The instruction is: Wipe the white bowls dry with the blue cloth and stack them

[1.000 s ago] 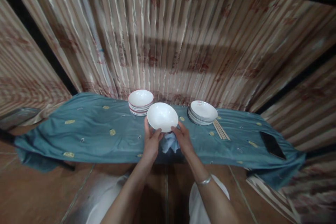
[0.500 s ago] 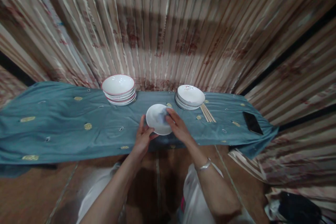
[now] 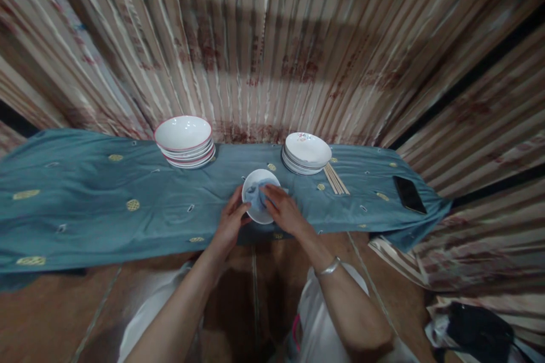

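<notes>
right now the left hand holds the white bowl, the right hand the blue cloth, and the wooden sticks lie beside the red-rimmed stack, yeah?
No, the head view shows the wooden sticks beside the flowered stack, not the red-rimmed one. The left hand does hold the white bowl, the right hand the blue cloth.

A single head-worn camera is looking forward and down from just above the wearer's bare forearms point(image 3: 187, 302), facing the long, teal-cloth-covered tabletop point(image 3: 102, 181) and the beige, red-patterned, pleated fabric curtain point(image 3: 238, 57) beyond.
</notes>
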The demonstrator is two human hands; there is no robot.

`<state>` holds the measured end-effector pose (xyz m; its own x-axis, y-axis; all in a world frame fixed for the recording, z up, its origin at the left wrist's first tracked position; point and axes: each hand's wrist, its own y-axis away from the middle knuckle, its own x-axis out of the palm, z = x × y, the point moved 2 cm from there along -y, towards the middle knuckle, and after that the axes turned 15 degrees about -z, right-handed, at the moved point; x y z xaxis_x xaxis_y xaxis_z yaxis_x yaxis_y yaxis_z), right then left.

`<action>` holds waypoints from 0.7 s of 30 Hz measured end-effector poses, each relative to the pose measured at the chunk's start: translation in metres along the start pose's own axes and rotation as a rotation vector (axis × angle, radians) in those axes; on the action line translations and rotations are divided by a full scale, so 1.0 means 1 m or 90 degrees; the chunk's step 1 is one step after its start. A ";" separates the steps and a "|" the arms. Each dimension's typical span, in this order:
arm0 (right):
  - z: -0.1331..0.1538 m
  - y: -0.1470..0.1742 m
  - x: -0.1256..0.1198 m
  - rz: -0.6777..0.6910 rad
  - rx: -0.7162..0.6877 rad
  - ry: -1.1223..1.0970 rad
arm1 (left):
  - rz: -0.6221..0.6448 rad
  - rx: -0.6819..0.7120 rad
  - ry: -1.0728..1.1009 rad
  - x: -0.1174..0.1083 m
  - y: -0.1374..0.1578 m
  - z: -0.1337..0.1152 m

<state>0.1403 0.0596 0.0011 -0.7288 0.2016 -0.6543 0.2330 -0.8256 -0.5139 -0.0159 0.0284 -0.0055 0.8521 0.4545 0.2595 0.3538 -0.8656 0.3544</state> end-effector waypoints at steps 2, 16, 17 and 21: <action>0.003 0.001 0.005 0.047 -0.012 0.024 | -0.002 -0.014 0.009 0.001 0.000 -0.001; 0.016 -0.014 0.023 0.033 0.222 -0.374 | 0.041 -0.028 0.022 -0.002 -0.003 -0.002; 0.017 -0.018 0.028 -0.015 0.244 -0.416 | 0.038 -0.029 0.022 -0.003 -0.003 -0.001; 0.019 -0.037 0.039 -0.142 0.283 -0.447 | 0.041 -0.030 0.019 -0.005 -0.002 0.000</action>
<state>0.0910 0.0880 0.0051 -0.9912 0.1324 0.0072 -0.1305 -0.9647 -0.2288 -0.0211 0.0280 -0.0072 0.8603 0.4054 0.3090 0.2802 -0.8825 0.3778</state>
